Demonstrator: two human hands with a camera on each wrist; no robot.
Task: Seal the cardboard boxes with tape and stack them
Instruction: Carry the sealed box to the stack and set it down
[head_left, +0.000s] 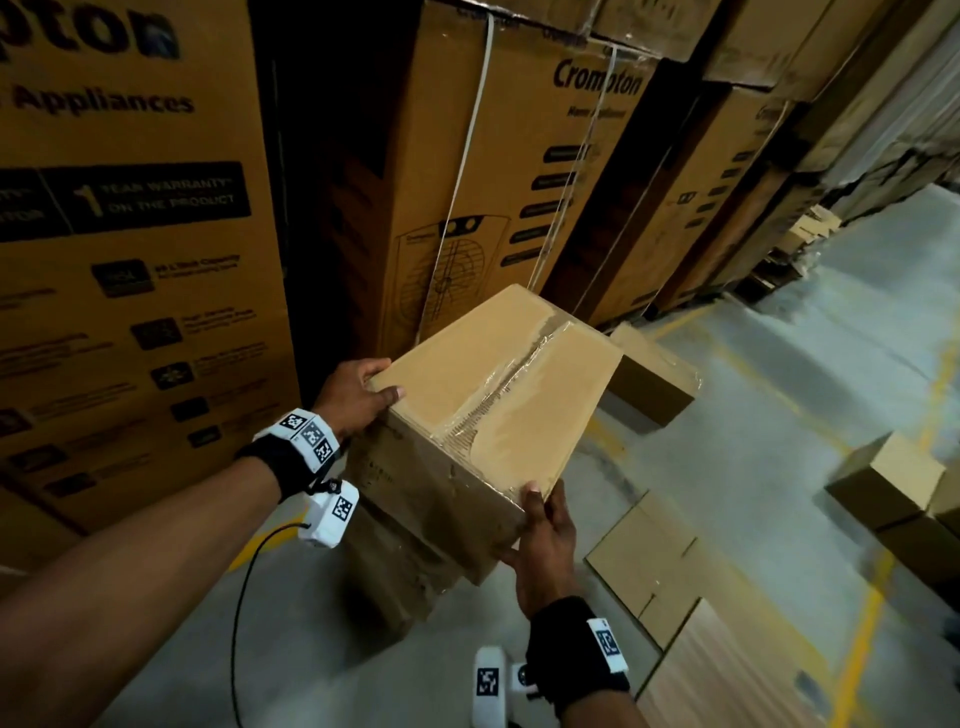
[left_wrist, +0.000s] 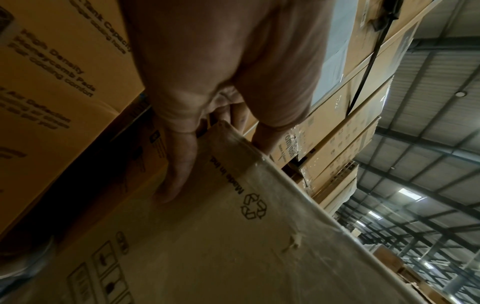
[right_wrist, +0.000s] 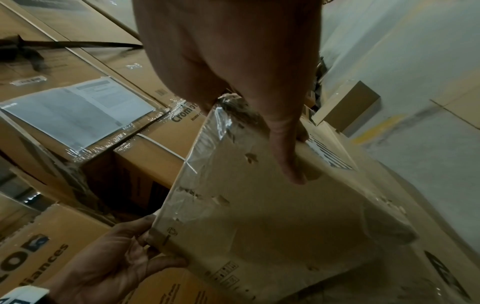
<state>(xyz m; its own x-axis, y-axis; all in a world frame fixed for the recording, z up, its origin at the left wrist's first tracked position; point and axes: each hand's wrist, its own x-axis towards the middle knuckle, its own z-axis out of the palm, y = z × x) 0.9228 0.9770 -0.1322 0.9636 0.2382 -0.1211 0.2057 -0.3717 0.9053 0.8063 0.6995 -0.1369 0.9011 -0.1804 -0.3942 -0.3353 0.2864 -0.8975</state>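
A taped cardboard box (head_left: 493, 384) is held tilted in both hands, clear tape running along its top seam and down its side. My left hand (head_left: 358, 397) grips its far left corner, thumb on top and fingers down the side (left_wrist: 179, 164). My right hand (head_left: 543, 535) grips the near corner, thumb on the top edge and fingers on the face below (right_wrist: 288, 156). The box's printed side (left_wrist: 233, 236) fills the left wrist view; its taped face (right_wrist: 259, 216) fills the right wrist view. Another cardboard box (head_left: 400, 571) stands directly beneath; whether the two touch I cannot tell.
Tall printed appliance cartons (head_left: 130, 208) wall off the left and back (head_left: 519, 156). A small sealed box (head_left: 654, 374) sits on the floor behind. Flattened cardboard sheets (head_left: 649, 561) lie at the right, more boxes (head_left: 893, 483) further right. The concrete floor has yellow lines (head_left: 862, 649).
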